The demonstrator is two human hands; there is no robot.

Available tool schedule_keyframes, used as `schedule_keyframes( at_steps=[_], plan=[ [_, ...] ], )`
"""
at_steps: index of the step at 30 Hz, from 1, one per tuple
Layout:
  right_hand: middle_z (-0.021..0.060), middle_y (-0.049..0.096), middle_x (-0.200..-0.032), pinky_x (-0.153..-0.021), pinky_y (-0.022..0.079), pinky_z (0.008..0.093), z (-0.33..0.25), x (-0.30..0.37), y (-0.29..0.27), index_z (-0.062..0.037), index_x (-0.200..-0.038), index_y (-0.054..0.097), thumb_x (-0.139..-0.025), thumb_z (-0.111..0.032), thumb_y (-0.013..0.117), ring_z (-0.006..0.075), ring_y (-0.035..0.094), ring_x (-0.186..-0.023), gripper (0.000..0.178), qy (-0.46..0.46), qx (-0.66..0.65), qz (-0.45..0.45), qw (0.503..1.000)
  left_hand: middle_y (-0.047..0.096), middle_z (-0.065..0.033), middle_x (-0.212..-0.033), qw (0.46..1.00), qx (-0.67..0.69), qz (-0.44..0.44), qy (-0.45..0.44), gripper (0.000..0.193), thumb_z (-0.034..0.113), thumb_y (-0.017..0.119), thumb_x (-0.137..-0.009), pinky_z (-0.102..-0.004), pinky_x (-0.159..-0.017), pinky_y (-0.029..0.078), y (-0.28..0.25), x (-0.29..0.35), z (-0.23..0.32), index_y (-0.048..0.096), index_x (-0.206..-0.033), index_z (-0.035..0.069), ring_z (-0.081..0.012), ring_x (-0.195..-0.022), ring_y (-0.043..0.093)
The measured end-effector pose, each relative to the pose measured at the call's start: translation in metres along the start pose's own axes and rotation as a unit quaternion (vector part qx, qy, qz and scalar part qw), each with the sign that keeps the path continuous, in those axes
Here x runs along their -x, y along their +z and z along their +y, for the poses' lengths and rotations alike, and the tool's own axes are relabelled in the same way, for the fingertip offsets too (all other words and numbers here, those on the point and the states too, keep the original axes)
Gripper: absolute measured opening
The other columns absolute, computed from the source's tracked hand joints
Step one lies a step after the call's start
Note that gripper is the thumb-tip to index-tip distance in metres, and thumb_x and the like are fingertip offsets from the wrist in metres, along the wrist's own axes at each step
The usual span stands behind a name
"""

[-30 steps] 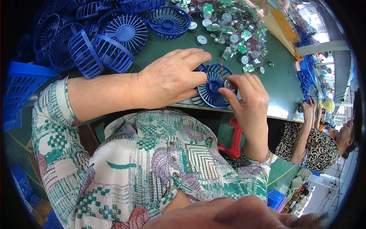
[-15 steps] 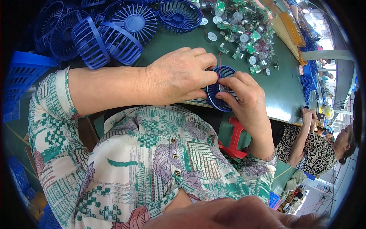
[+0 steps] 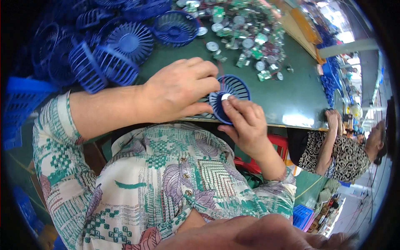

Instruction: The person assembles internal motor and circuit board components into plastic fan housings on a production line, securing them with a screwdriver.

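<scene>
A blue slatted fan grille [image 3: 237, 86], round and bowl-shaped, is tilted up between my hands at the table's near edge. My left hand [image 3: 183, 89] is closed at its left rim, its fingertips partly hidden behind the knuckles. The fingers of my right hand [image 3: 248, 125] press a small round silver-faced motor [image 3: 226, 96] against the grille's middle, while the thumb sits below by the lower rim. A thin reddish wire [image 3: 220, 68] runs up from beside my left fingers, toward the circuit boards.
Blue grilles [image 3: 130, 43] are heaped at the far left, beside a blue plastic crate [image 3: 29, 93]. Small motors with green circuit boards [image 3: 252, 46] lie scattered at the back. A wooden strip [image 3: 298, 35] edges the table. Another person [image 3: 333, 154] sits at the right; a red stool [image 3: 278, 146] stands below.
The grille has turned its inside more toward view. My right fingers have moved from pinching the motor at its side to pressing on its face. Both hands have shifted slightly left in view.
</scene>
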State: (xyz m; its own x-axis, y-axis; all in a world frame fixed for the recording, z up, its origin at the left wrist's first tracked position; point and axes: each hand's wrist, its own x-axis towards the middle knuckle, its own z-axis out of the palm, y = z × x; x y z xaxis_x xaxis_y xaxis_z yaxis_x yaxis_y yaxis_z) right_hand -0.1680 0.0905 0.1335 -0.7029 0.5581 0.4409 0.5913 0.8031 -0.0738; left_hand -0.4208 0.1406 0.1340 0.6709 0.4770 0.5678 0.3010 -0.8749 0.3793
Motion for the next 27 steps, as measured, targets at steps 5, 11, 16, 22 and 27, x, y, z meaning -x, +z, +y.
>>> schedule_keyframes(
  at_steps=[5,11,16,22,27],
  plan=[
    [0.0086,0.063,-0.114,-0.076,0.047,0.0358,0.007,0.006,0.015,-0.005,-0.116,0.065,-0.063,-0.018,0.079,0.0247,0.062,-0.093,0.056,-0.001,-0.027,0.064,0.998,0.051,-0.0183,-0.131,0.98,-0.149,0.086,-0.101,0.055,0.011,0.073,-0.074,-0.0467,-0.104,0.038,-0.015,-0.007,-0.004,0.052,-0.124,0.003,-0.0398,-0.126,0.046],
    [0.0172,0.063,-0.112,-0.088,0.052,0.0383,0.06,0.032,-0.01,-0.0003,-0.115,0.067,-0.063,0.003,0.08,0.0314,0.062,-0.101,0.054,0.152,0.058,0.265,0.95,0.05,-0.0179,-0.128,0.936,-0.312,0.013,-0.161,0.056,0.011,0.07,-0.077,-0.0461,-0.099,0.041,-0.006,0.0,-0.013,0.049,-0.128,0.005,-0.036,-0.124,0.045],
    [0.0163,0.063,-0.108,-0.084,0.049,0.0377,0.138,0.069,-0.042,0.0046,-0.107,0.066,-0.087,-0.013,0.069,0.0305,0.062,-0.097,0.027,0.345,0.093,0.276,0.893,0.06,-0.0102,-0.102,0.965,-0.237,-0.064,-0.092,0.043,0.0,0.063,-0.075,-0.0369,-0.077,0.046,-0.014,-0.001,-0.017,0.058,-0.117,0.005,-0.0282,-0.092,0.057],
    [0.0142,0.063,-0.114,-0.094,0.045,0.0413,0.162,0.05,-0.046,-0.0054,-0.116,0.066,-0.082,-0.016,0.071,0.0325,0.056,-0.109,0.035,0.343,0.295,0.136,0.881,0.056,-0.0047,-0.089,0.984,-0.107,-0.052,0.132,0.047,0.012,0.057,-0.077,-0.0326,-0.067,0.047,-0.011,-0.001,0.002,0.056,-0.124,0.006,-0.021,-0.077,0.056],
    [0.0147,0.063,-0.112,-0.093,0.045,0.0425,0.18,0.004,-0.035,-0.0065,-0.115,0.066,-0.083,-0.016,0.069,0.0346,0.056,-0.107,0.034,0.302,0.196,0.106,0.927,0.061,-0.0099,-0.101,0.986,-0.073,-0.085,0.121,0.05,0.013,0.069,-0.072,-0.0374,-0.076,0.05,-0.009,-0.003,0.005,0.059,-0.121,0.005,-0.0263,-0.09,0.06]
  ],
)
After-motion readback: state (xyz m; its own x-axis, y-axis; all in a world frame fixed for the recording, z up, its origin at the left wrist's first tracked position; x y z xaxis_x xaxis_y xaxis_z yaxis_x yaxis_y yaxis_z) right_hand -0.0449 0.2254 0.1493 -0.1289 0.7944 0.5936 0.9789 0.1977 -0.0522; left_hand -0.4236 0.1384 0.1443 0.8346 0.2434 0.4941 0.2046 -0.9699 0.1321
